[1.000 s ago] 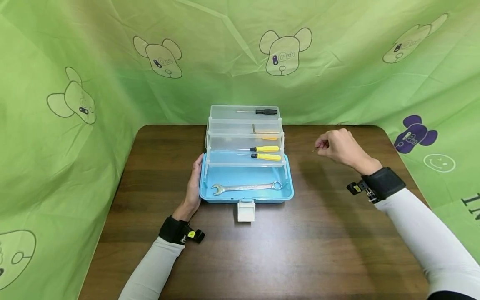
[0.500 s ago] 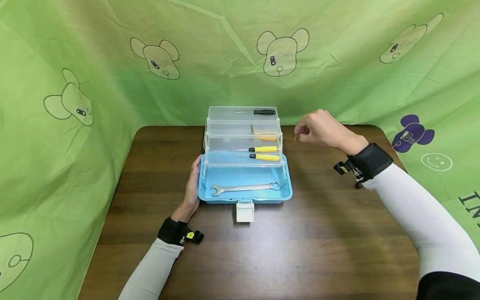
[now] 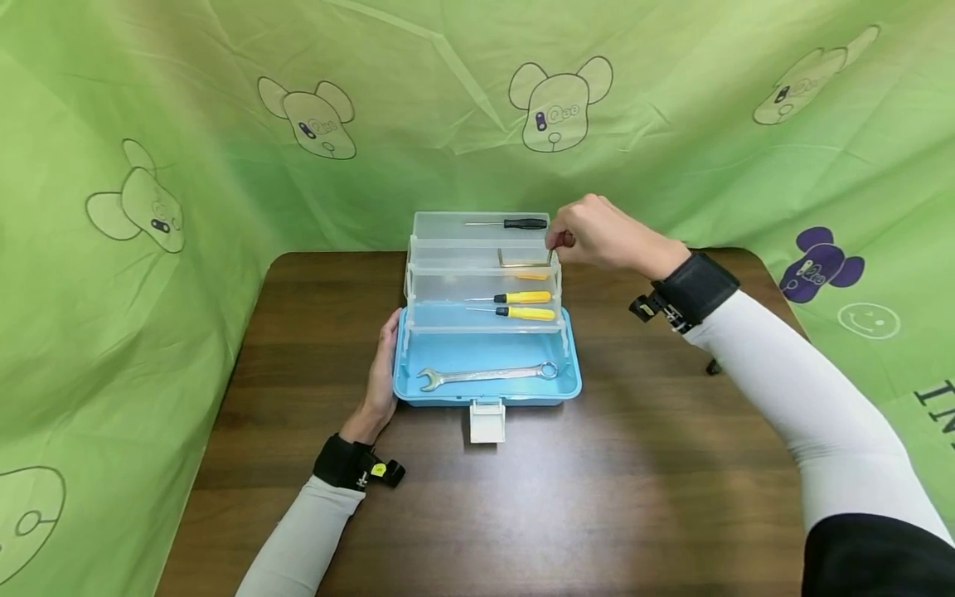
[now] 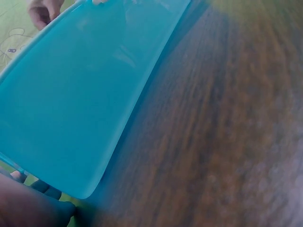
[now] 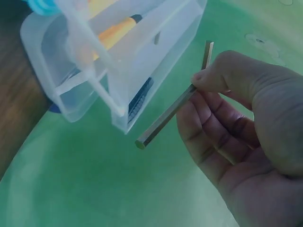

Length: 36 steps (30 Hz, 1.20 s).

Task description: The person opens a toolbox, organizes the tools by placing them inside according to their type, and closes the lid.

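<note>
My right hand [image 3: 597,232] pinches an L-shaped hex key [image 5: 165,118] between thumb and fingers, at the right end of the clear upper trays [image 3: 455,250]. Another hex key [image 3: 522,264] lies in one of these trays. Along the left side of the blue toolbox [image 3: 577,365], my left hand [image 3: 383,369] rests with its fingers extended against the wall. Inside the toolbox's base is a combination wrench [image 3: 488,374]. Two yellow-handled screwdrivers [image 3: 525,297] lie in the lower clear tray, and a black-handled screwdriver [image 3: 525,224] in the rearmost one.
The toolbox stands on a brown wooden table [image 3: 597,497], its white latch [image 3: 487,423] hanging at the front. A green printed cloth [image 3: 418,99] hangs behind the table. A small dark object [image 3: 713,366] shows beside the right sleeve.
My right hand has moved left and farther back with the hex key, from above the table to the upper trays' right end. My left hand has stayed at the toolbox.
</note>
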{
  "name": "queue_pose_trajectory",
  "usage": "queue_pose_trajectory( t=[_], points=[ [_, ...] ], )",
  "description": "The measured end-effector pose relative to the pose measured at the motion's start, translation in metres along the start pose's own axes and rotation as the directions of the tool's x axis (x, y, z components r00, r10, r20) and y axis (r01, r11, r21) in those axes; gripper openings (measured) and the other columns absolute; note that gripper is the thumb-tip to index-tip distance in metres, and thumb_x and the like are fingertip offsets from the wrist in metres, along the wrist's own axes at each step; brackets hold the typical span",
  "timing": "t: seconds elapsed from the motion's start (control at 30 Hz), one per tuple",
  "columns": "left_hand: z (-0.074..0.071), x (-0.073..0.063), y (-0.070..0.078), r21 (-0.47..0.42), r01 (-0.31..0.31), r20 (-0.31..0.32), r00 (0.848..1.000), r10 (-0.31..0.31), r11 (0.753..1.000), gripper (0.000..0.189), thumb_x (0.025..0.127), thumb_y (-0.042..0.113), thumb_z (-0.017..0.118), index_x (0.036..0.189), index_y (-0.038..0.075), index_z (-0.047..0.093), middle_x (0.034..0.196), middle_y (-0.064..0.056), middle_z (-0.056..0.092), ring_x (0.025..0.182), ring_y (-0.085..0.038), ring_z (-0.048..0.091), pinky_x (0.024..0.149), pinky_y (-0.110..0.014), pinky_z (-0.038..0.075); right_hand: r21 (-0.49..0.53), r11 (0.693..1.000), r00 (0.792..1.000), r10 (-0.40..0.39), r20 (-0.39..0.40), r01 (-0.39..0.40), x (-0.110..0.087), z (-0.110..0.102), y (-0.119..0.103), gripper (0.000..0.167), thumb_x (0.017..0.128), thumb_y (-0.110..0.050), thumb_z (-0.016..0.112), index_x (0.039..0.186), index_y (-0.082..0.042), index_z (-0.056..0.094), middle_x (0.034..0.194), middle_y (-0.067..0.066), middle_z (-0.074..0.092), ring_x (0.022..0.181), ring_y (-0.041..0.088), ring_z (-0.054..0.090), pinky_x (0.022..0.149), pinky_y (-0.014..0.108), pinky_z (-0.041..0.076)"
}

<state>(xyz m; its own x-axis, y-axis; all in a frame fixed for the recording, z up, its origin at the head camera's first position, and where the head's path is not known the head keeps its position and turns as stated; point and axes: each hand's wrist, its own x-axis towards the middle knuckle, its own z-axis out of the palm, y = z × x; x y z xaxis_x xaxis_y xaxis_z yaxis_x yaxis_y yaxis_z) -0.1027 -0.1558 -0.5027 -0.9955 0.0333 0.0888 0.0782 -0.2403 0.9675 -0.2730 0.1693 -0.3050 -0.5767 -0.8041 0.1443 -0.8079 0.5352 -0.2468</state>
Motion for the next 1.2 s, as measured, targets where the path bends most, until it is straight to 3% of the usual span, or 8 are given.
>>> queue_pose_trajectory(
  t=[0.3,0.53,0.83,1.2],
  points=[
    [-0.001,0.001,0.001,-0.002,0.004,-0.015,1.0,-0.004,1.0,0.068,0.116,0.042,0.015,0.168,-0.001,0.006,0.176,-0.017,0.01,0.163,-0.028,0.007,0.131,-0.05,0.005,0.044,0.996,0.995,-0.085,0.053,0.083,0.038,0.007,-0.008,0.02,0.086,0.008,0.068,0.095,-0.003,0.082,0.089,0.007,0.076,0.08,0.019,0.067,0.077,0.042,0.058],
    [-0.003,0.0,0.001,0.0,0.01,-0.012,1.0,-0.01,1.0,0.068,0.117,0.042,0.015,0.169,0.0,0.006,0.176,-0.016,0.01,0.163,-0.028,0.007,0.131,-0.05,0.005,0.067,0.993,0.989,-0.106,0.103,0.099,0.061,0.02,-0.011,0.02,0.087,0.008,0.067,0.094,-0.003,0.082,0.085,0.006,0.073,0.077,0.019,0.063,0.076,0.039,0.056],
    [-0.002,0.0,0.0,0.003,0.014,-0.004,1.0,-0.014,1.0,0.068,0.116,0.042,0.014,0.168,-0.001,0.006,0.176,-0.016,0.009,0.163,-0.027,0.007,0.131,-0.05,0.005,0.052,0.993,0.984,-0.111,0.136,0.105,0.067,0.042,0.001,0.021,0.088,0.009,0.066,0.093,-0.004,0.081,0.089,0.007,0.075,0.081,0.021,0.067,0.078,0.042,0.058],
    [-0.001,0.0,-0.001,0.009,0.019,-0.001,1.0,-0.019,1.0,0.068,0.117,0.043,0.015,0.168,-0.001,0.006,0.177,-0.016,0.008,0.163,-0.028,0.005,0.131,-0.051,0.004,-0.013,0.996,0.984,-0.08,0.161,0.083,0.061,0.049,0.005,0.02,0.088,0.011,0.068,0.093,-0.004,0.08,0.091,0.011,0.076,0.08,0.025,0.067,0.075,0.044,0.059]
  ],
)
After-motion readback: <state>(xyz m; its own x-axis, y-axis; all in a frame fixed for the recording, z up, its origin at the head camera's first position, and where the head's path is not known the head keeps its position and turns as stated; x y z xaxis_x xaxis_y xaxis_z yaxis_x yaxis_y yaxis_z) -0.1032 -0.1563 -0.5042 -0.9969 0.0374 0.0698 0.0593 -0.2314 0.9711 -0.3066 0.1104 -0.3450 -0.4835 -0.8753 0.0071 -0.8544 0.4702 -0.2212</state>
